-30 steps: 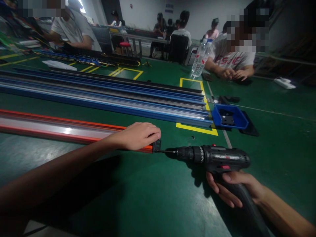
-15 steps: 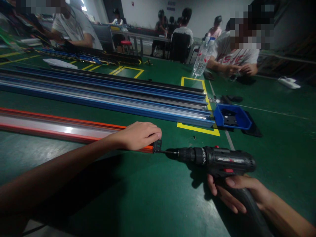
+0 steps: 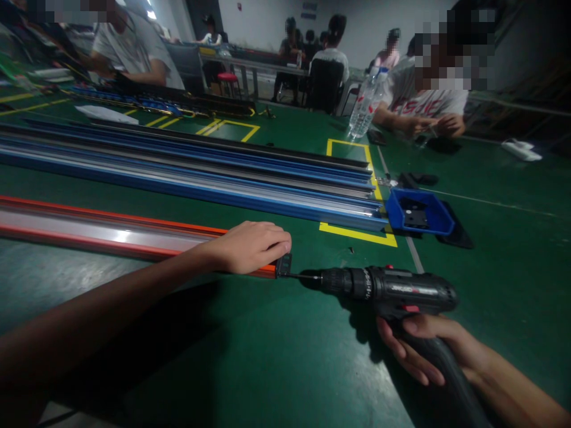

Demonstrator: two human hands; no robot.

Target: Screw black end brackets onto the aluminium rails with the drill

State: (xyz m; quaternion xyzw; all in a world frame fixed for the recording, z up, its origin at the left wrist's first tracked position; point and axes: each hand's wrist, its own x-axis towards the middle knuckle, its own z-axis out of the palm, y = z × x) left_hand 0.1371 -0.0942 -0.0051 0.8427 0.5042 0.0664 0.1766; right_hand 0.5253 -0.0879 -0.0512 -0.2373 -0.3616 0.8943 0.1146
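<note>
My left hand (image 3: 256, 246) lies closed over the right end of a long orange-edged metal profile (image 3: 120, 233), its fingers curled down over the far side. A small black end cap (image 3: 284, 264) sits at that end, partly covered by the hand. My right hand (image 3: 428, 345) grips the handle of a black cordless drill (image 3: 392, 285), held level with its chuck to the left. From the chuck a long thin bit (image 3: 303, 276) reaches to the end cap; whether it sits in a screw is too small to tell.
Blue and black profiles (image 3: 223, 172) lie side by side beyond the orange one. At their right end stands a blue bin (image 3: 439, 223) with black parts in it. Two water bottles (image 3: 363, 107) stand farther back, near a seated person (image 3: 428, 101) across the green table.
The drill and my right hand have shifted very slightly left. My left hand stays on the profile's end, almost unmoved.
</note>
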